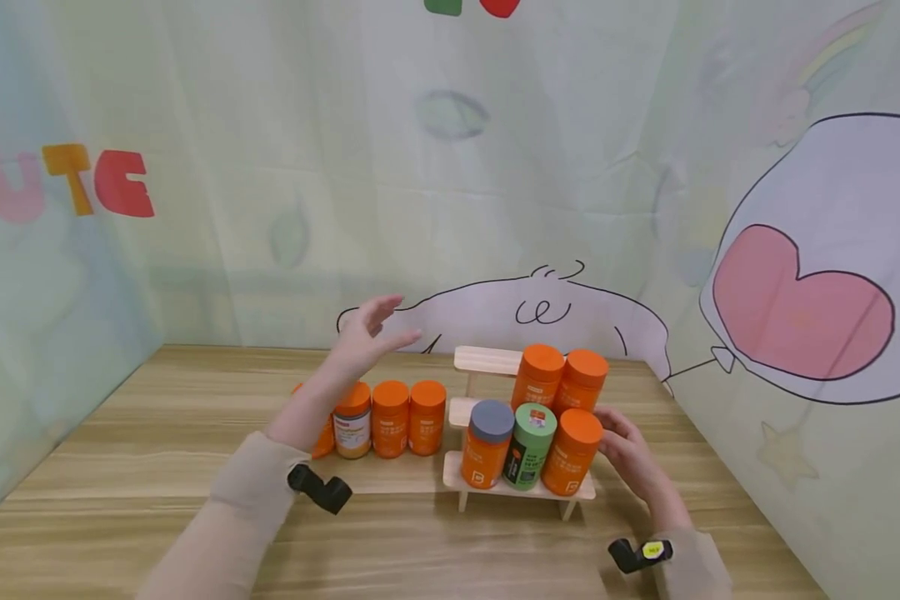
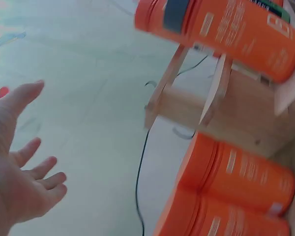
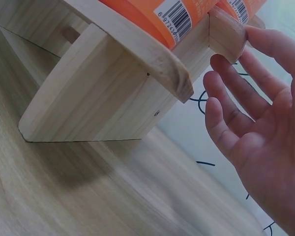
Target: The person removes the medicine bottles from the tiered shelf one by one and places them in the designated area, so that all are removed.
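My left hand (image 1: 367,337) hangs in the air with thumb and fingers spread, holding nothing, left of a tiered wooden rack (image 1: 487,360). In the left wrist view, nothing touches that hand (image 2: 24,162). My right hand (image 1: 626,442) is at the rack's right side, fingers loosely bent. In the right wrist view its fingertips are right at the rounded end of a shelf (image 3: 227,37). The lowest shelf bears a grey-lidded orange jar (image 1: 487,446), a green-lidded jar (image 1: 528,448) and an all-orange jar (image 1: 572,454). Two orange jars (image 1: 540,375) stand higher up behind them.
Left of the rack, several orange-lidded jars (image 1: 392,419) stand in a row on the wood-grain table (image 1: 390,542), one with a white label (image 1: 352,432). A printed curtain (image 1: 375,167) closes off the back and both sides.
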Demonstrator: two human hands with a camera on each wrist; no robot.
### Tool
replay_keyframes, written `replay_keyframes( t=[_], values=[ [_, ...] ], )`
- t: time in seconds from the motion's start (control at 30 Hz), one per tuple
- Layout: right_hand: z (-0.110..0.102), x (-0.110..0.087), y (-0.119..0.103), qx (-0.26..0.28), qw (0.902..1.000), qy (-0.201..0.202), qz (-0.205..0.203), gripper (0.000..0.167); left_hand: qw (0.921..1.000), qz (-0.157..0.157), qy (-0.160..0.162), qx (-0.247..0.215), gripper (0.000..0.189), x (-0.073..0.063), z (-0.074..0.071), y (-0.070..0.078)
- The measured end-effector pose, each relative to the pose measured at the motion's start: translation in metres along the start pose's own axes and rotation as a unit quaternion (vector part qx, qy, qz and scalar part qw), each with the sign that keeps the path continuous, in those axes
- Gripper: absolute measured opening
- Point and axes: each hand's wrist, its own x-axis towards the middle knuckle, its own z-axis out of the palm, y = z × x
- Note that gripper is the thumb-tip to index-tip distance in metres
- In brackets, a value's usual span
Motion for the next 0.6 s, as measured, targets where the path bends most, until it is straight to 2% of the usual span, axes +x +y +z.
replay_keyframes(
  t=[0.17, 0.3, 0.43, 0.6],
  values=[
    [0.002, 0.002, 0.002, 0.007, 1.0, 0.004, -0.001, 0.042, 0.997, 0.037, 0.004, -0.069, 0.067, 0.015, 0.038, 0.01],
    [0.002, 0.002, 0.003, 0.013, 0.9999, 0.003, -0.006, 0.043, 0.9947, 0.053, -0.011, -0.087, 0.066, 0.022, 0.066, 0.017],
    [0.002, 0.001, 0.003, 0.014, 0.9998, 0.002, -0.014, 0.044, 0.9945, 0.056, -0.035, -0.081, 0.066, 0.027, 0.091, 0.02],
    [0.002, 0.0, 0.002, 0.004, 0.9999, 0.006, -0.009, 0.044, 0.9925, 0.035, -0.082, -0.083, 0.066, 0.028, 0.113, 0.023]
  ],
)
